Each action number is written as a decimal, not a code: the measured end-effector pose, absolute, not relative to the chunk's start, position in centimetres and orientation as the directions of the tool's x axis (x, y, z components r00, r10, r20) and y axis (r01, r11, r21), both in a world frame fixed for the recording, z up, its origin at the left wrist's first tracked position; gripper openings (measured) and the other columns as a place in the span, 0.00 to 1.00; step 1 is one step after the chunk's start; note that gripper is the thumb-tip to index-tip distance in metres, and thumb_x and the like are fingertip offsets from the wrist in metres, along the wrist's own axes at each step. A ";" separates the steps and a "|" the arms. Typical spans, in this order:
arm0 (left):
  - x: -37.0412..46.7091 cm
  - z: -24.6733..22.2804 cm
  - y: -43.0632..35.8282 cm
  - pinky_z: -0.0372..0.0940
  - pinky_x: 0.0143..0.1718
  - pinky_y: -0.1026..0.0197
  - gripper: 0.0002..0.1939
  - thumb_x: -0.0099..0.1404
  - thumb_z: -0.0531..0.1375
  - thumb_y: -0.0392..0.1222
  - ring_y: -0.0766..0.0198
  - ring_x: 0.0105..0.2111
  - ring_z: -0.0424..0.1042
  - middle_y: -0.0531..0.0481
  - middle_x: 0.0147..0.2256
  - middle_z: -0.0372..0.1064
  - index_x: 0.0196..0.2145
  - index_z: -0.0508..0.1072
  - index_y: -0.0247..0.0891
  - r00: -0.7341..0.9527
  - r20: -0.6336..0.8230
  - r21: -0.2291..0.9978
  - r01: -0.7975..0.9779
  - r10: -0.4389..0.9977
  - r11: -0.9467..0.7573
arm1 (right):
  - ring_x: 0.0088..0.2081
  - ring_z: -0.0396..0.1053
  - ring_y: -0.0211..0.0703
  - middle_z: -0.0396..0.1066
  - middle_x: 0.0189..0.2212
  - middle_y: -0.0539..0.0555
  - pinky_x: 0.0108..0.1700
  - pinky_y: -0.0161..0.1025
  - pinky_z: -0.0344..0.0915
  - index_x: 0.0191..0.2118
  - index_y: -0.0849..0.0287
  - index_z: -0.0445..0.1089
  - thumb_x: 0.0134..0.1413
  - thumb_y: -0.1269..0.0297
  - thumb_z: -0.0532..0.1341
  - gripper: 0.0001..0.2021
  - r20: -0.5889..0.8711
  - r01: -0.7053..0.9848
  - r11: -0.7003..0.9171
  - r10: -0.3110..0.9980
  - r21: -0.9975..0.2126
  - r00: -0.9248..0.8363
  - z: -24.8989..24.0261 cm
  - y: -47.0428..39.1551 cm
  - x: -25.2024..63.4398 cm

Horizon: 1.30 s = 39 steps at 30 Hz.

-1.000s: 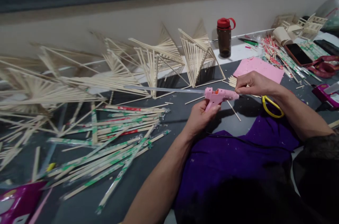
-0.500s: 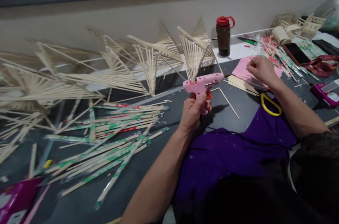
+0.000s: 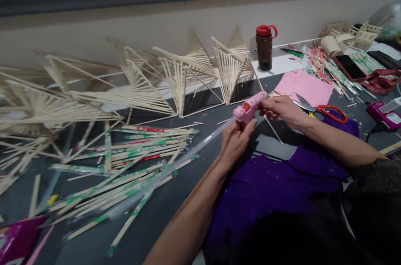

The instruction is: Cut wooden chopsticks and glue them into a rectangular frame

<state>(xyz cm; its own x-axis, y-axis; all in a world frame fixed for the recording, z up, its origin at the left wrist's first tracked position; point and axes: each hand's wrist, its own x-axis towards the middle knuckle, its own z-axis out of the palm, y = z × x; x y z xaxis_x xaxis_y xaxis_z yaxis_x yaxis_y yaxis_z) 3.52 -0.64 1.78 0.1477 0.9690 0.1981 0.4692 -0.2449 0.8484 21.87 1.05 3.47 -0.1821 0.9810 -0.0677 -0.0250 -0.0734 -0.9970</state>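
My left hand (image 3: 236,137) grips a pink hot glue gun (image 3: 246,110). A long clear glue stick (image 3: 206,139) trails from the gun's rear toward the lower left. At the gun's front end, my right hand (image 3: 280,110) has its fingers pinched together; what they hold, if anything, is hidden. Beneath them, a thin wooden stick (image 3: 274,131) lies on the dark table. Scissors (image 3: 333,111) with a red handle loop lie just beyond my right forearm, with a bit of yellow showing beside them. A pink sheet (image 3: 308,87) lies behind my right hand.
Fan-shaped stick structures (image 3: 230,68) stand along the wall. Wrapped chopsticks (image 3: 125,185) lie in a heap at left. A red-lidded bottle (image 3: 264,49) stands at the back. Purple cloth (image 3: 260,185) covers the near edge, crossed by a black cord (image 3: 291,164). A phone (image 3: 349,67) lies at right.
My right hand has moved left and down from above the pink sheet to the gun's front. The glue gun has turned, its rear now toward me, and the red scissor handle has come into view.
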 end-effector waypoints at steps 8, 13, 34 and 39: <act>3.6 1.4 -0.7 0.64 0.33 0.62 0.11 0.57 0.62 0.50 0.60 0.33 0.70 0.48 0.28 0.71 0.30 0.73 0.39 0.243 0.274 0.846 0.400 0.931 -0.353 | 0.22 0.62 0.30 0.73 0.27 0.51 0.20 0.31 0.50 0.27 0.60 0.72 0.48 0.48 0.66 0.18 -0.088 -0.179 -0.143 0.955 -0.974 -0.284 3.1 1.4 22.3; 3.2 1.0 -0.5 0.67 0.37 0.61 0.18 0.58 0.61 0.49 0.59 0.36 0.74 0.46 0.39 0.76 0.44 0.76 0.39 0.296 0.306 0.824 0.393 0.905 -0.408 | 0.19 0.59 0.30 0.67 0.20 0.48 0.19 0.31 0.48 0.23 0.60 0.69 0.46 0.47 0.67 0.19 -0.137 -0.107 -0.173 0.949 -0.979 -0.285 3.7 1.3 22.8; 3.2 0.0 -0.6 0.65 0.39 0.61 0.26 0.63 0.59 0.44 0.61 0.36 0.72 0.49 0.40 0.78 0.59 0.67 0.41 0.401 0.635 0.296 0.663 0.660 -0.687 | 0.18 0.56 0.29 0.61 0.15 0.44 0.20 0.31 0.50 0.19 0.59 0.65 0.46 0.56 0.60 0.13 0.009 0.125 0.038 0.973 -0.991 -0.230 5.9 1.0 24.1; 3.4 -0.3 -0.6 0.64 0.39 0.61 0.26 0.64 0.59 0.47 0.60 0.36 0.73 0.48 0.41 0.78 0.59 0.68 0.41 0.416 0.618 0.284 0.673 0.667 -0.683 | 0.19 0.55 0.30 0.61 0.16 0.45 0.22 0.32 0.51 0.19 0.58 0.64 0.49 0.54 0.58 0.16 0.026 0.197 0.083 0.962 -0.977 -0.273 6.0 1.1 24.1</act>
